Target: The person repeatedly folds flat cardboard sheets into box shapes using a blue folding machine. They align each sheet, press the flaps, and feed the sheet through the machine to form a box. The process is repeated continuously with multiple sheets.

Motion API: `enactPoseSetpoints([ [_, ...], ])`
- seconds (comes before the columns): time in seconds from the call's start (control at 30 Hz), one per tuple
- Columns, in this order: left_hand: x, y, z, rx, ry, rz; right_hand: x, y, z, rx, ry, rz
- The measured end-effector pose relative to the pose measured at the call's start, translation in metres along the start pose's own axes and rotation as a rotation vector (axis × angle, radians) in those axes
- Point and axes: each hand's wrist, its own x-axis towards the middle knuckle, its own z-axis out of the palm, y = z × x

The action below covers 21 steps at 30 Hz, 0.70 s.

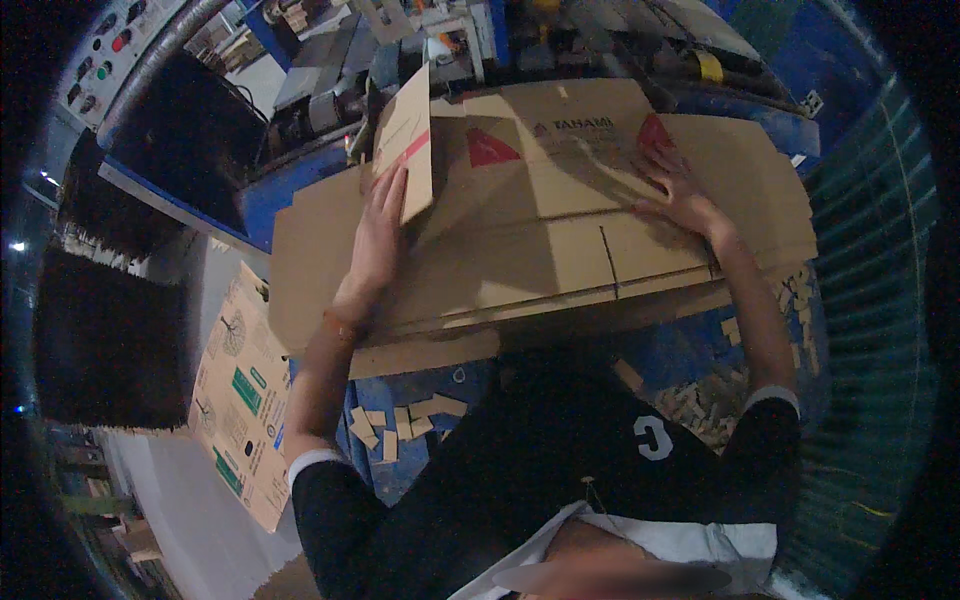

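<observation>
A wide flat brown cardboard sheet [590, 250], printed with red patches and dark lettering, lies across the machine's front in front of me. At its left a cardboard flap [415, 150] with a red stripe stands up at a steep angle. My left hand [380, 230] rests against the lower part of this flap, fingers stretched out and lying flat. On the right, my right hand [685, 195] lies on the sheet beside a red patch, its fingers spread. Below the top sheet, more cardboard edges show toward me; how many layers there are is hidden.
Behind the sheet stands a machine with dark rollers [330, 75] and blue framing. A button panel [105, 60] is at the far left. Small cardboard offcuts [400, 420] are scattered below. A printed cardboard sheet [240, 400] leans at left; green corrugated sheeting [870, 330] lines the right.
</observation>
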Motion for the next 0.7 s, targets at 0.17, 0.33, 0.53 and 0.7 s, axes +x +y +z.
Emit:
enactPoseSetpoints([
  [0.17,0.087,-0.033,0.030,0.121,0.169,-0.117,0.087,0.026,0.025,0.088,0.107,0.083],
  [0.33,0.104,-0.024,0.035,0.073,0.292,-0.074,0.112,0.003,0.025,0.035,0.294,0.148],
  [0.53,-0.068,-0.016,-0.032,-0.064,0.805,-0.706,-0.034,0.002,-0.009,0.424,0.683,0.701],
  [0.7,-0.137,-0.015,-0.036,-0.015,0.849,-1.104,-0.123,0.029,0.019,-0.077,0.663,1.178],
])
